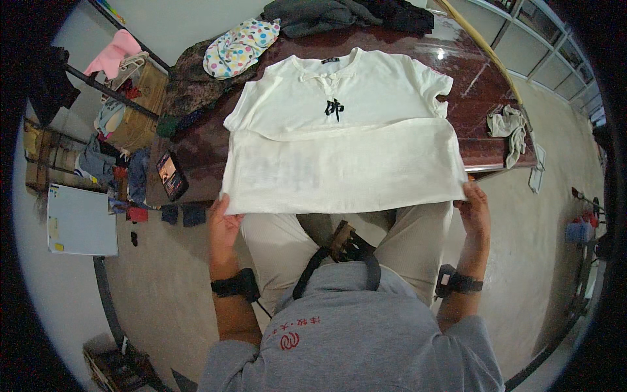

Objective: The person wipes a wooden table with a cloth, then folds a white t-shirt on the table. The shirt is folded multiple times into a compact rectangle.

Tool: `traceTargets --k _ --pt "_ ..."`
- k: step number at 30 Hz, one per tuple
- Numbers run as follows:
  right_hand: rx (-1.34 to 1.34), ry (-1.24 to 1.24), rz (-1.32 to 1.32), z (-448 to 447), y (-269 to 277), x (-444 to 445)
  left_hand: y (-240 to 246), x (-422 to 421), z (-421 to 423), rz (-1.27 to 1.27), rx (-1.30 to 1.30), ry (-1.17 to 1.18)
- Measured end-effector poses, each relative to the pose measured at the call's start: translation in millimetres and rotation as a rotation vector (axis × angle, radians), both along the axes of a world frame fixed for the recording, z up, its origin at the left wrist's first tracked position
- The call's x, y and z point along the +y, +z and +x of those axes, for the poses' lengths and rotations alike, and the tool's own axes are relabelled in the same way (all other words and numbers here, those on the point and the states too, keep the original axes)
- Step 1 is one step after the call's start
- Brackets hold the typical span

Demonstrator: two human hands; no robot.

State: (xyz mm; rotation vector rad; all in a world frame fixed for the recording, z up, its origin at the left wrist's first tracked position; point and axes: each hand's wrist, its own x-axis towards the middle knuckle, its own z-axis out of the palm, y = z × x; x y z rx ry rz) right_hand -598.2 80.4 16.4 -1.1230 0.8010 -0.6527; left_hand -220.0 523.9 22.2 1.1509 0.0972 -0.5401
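A white short-sleeved shirt (pixel 343 166) lies on a dark red, glossy table (pixel 470 117), its collar away from me. Its lower part is folded up over the chest, just below a black character on the front. The folded edge reaches past the table's near edge, over my lap. My left hand (pixel 226 216) pinches the near left corner of the cloth, and my right hand (pixel 473 198) pinches the near right corner. Between the hands the edge is stretched nearly straight.
A phone (pixel 171 176) lies at the table's left edge. Behind it are a polka-dot cloth bundle (pixel 241 48) and dark clothes (pixel 323 17). A crumpled light cloth (pixel 509 130) is at the right corner. A rack with hanging clothes and a whiteboard (pixel 82 219) stand left.
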Motion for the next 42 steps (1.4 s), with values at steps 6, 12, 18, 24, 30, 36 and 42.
traceTargets --k 6,12,18,24,30,36,42 --pt "-0.528 -0.01 0.058 -39 45 -5 49 43 -9 -0.362 -0.188 0.009" --pt "-0.74 -0.32 0.034 -94 80 5 92 83 -36 -0.361 -0.395 0.046" --pt "-0.797 -0.207 0.074 -76 95 -8 116 81 -34 -0.313 -0.486 0.129" --pt "-0.788 -0.066 0.089 7 143 -60 165 19 12 -0.318 -0.55 0.218" --pt "-1.032 0.705 -0.239 94 275 -102 279 -42 65 -0.527 -0.767 0.3" --pt "-0.912 -0.095 -0.254 79 272 -78 263 -34 59 -0.491 -0.718 0.324" --pt "-0.384 -0.134 -0.141 30 109 -36 97 -6 31 -0.34 -0.35 0.213"
